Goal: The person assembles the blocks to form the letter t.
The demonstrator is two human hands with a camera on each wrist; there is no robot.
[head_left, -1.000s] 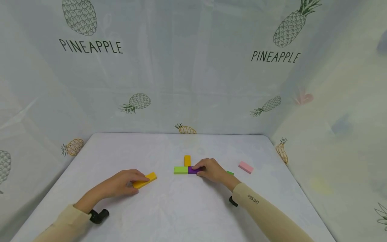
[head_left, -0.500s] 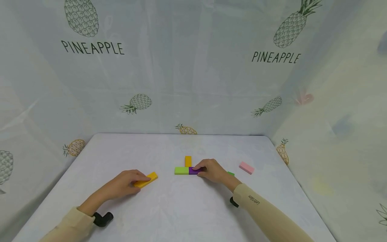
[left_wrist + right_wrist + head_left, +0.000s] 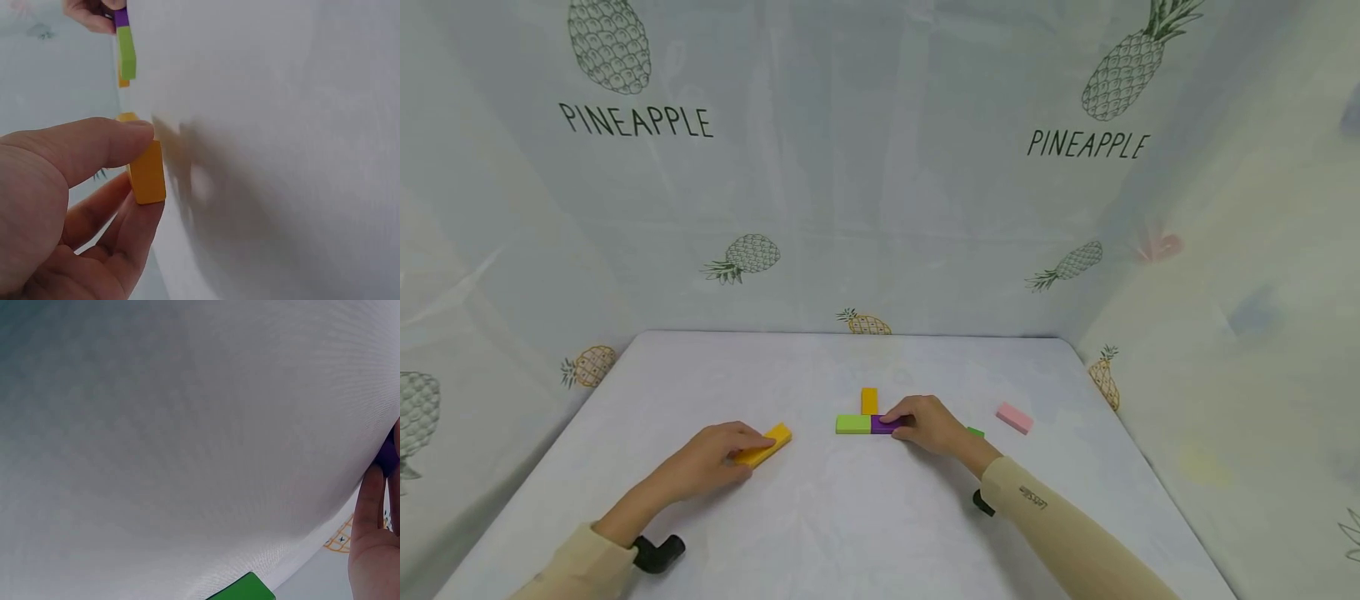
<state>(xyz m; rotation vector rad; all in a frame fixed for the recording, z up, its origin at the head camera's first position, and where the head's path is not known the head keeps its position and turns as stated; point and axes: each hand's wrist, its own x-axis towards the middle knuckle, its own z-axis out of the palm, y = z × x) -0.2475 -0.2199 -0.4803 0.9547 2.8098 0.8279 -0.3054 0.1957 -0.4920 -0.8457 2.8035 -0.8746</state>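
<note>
My left hand (image 3: 711,458) pinches a long yellow block (image 3: 775,439) between thumb and fingers, on the left of the table; in the left wrist view the block's near end (image 3: 149,175) shows below the thumb. At the centre, my right hand (image 3: 931,425) grips a purple block (image 3: 881,425), whose right end the fingers hide. The purple block lies end to end with a lime green block (image 3: 853,425). Behind their join a second yellow block (image 3: 869,401) points away from me, forming a T shape with them.
A pink block (image 3: 1015,418) lies at the right of the white table (image 3: 820,533). Partly hidden behind my right wrist is a green block (image 3: 975,432), also at the bottom of the right wrist view. A pineapple-print curtain (image 3: 865,208) hangs behind and beside the table.
The far end of the yellow block in my left hand has turned slightly away from me. My right hand stays on the purple block. The whole head view has shifted slightly.
</note>
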